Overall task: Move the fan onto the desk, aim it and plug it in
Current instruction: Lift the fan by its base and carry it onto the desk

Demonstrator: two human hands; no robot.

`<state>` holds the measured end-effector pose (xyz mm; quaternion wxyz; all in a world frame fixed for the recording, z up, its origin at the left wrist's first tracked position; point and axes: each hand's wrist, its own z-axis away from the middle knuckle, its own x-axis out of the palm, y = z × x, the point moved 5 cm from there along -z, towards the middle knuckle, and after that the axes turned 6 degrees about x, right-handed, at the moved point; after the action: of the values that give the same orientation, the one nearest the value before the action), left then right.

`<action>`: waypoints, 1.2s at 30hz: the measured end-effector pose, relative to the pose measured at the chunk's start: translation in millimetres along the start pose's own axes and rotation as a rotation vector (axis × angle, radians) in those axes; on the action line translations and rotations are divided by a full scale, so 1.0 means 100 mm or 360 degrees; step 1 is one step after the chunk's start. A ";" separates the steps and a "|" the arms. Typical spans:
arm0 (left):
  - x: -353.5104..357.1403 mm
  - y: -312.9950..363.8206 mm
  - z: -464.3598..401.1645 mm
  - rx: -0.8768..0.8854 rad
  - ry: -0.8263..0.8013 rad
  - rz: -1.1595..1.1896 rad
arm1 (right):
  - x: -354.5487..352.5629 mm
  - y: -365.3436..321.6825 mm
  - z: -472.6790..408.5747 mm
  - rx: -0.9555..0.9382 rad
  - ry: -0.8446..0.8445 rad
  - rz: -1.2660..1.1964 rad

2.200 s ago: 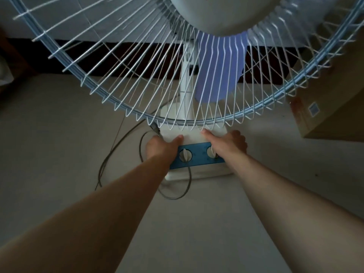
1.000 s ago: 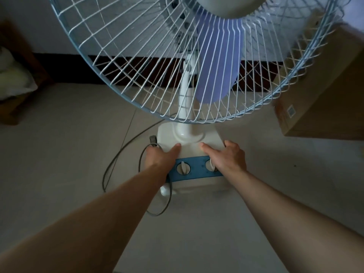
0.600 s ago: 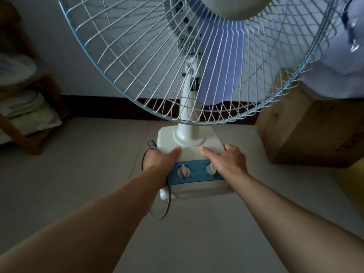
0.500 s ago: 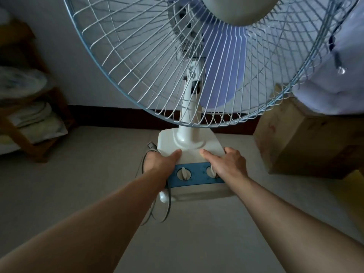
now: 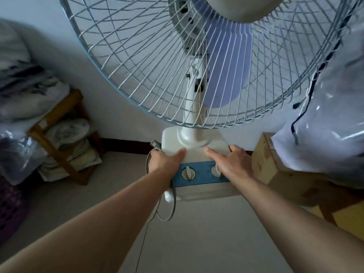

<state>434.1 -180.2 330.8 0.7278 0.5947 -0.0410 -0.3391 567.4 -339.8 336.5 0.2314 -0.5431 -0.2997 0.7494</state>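
Observation:
A white table fan [image 5: 194, 138] with a wire cage, purple blades and a blue control strip with two knobs hangs in the air in front of me, off the floor. My left hand [image 5: 164, 161] grips the left side of its base, thumb on top. My right hand [image 5: 230, 162] grips the right side, thumb on top and fingers around the edge. The fan's grey cord [image 5: 167, 205] loops down from under my left hand and trails toward the floor. No desk is in view.
A wooden rack [image 5: 59, 138] with folded bedding stands at the left by the wall. A cardboard box [image 5: 279, 170] sits at the right with a clear plastic bag [image 5: 331, 119] on it. A purple basket [image 5: 9, 209] is at the far left.
Both hands have lifted the fan off the floor. The view has risen, so the wall, rack and plastic bag have come into sight, and the cord now hangs below the base.

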 end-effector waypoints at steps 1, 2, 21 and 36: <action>-0.09 0.19 0.06 0.0000 0.0003 -0.0011 | -0.14 -0.17 0.07 -0.0006 0.0000 0.0023; -0.20 0.38 0.12 0.0004 0.0008 -0.0004 | -0.28 -0.34 0.12 -0.0015 -0.0004 0.0033; -2.22 3.20 1.09 -0.0005 0.0037 0.0107 | -2.13 -3.19 1.54 -0.0146 -0.0099 -0.0002; -3.17 3.79 1.74 -0.0031 0.0262 0.0255 | -2.48 -4.11 2.23 -0.0331 -0.0285 0.0036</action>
<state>279.4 -129.8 828.9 0.7593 0.6081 -0.0251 -0.2303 439.3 -257.5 843.5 0.1377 -0.4986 -0.3889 0.7623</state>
